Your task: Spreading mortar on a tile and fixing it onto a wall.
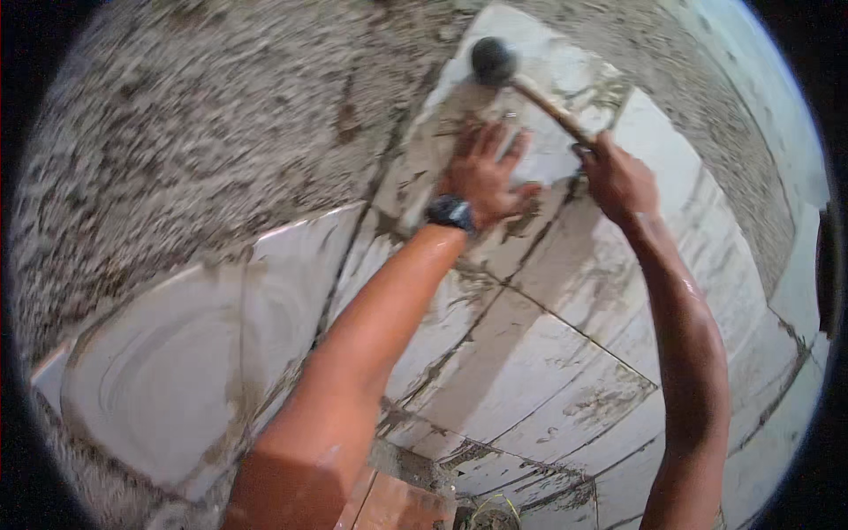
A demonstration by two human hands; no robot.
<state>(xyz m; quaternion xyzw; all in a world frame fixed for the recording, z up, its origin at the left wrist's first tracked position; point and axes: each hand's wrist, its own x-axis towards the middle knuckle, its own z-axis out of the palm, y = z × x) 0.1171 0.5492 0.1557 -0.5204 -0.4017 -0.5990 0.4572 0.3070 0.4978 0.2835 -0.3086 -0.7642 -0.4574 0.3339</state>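
My right hand (621, 175) is closed around the wooden handle of a mallet (549, 108). Its dark round head (493, 61) is over the far part of a white floor tile (552, 75) smeared with grey mortar; whether it touches the tile I cannot tell. Flat on that same tile rests my left hand (488, 172), fingers spread, with a dark watch (450, 213) on the wrist. Toward me and to the right, more white tiles (521, 367) lie side by side, with mortar streaks and dark joints between them.
Rough grey mortar or sand (203, 115) spreads over the upper left, with more beyond the tiles at right. A white squat toilet pan (168, 389) is set at the left. Reddish bricks (402, 503) and a bucket-like container (495, 512) with a yellow loop are at the lower edge.
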